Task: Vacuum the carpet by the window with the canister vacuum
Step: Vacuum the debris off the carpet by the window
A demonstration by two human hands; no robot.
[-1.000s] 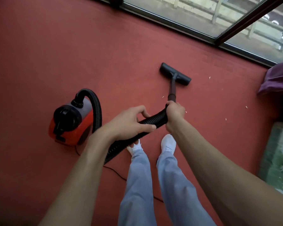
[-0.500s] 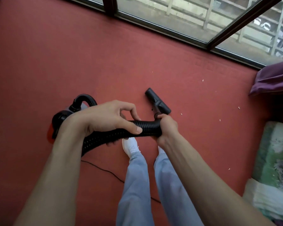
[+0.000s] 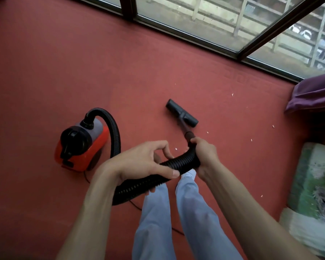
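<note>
Both hands, left hand (image 3: 139, 162) and right hand (image 3: 204, 156), grip the black hose (image 3: 178, 164) above red carpet (image 3: 83, 72).

Soft daylight enters through the window (image 3: 223, 25) at the top of the frame. Wide-angle distortion bends the edges. The lower right looks blurred.

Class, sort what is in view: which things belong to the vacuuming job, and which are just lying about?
Job: canister vacuum, hose gripped by left hand and right hand, floor nozzle, red carpet, white scraps on it.
Lying about: purple cloth, green printed bundle, both at the right edge.
</note>
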